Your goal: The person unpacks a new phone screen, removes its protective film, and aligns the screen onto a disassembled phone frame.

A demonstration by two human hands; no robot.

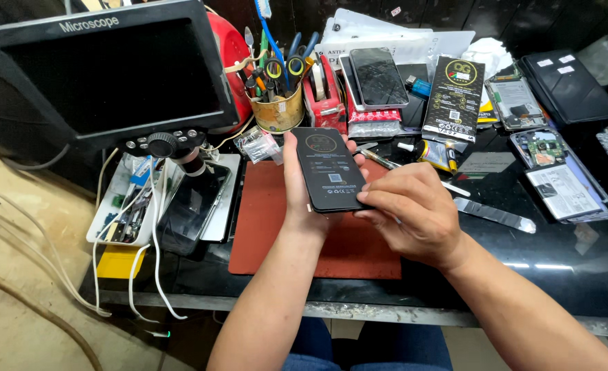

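The left hand (302,199) is clamped round a black phone (329,169) above the red mat (269,227) — right hand (414,213) pinched at its lower edge. Seemingly peeling a film; next needs a slow, even pull.

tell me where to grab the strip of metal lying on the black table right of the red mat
Take the metal strip by its right end, coming from above and the right. It lies flat and slanted on the black table, so it needs a fingertip pinch at an end; the right hand crowds its left end.
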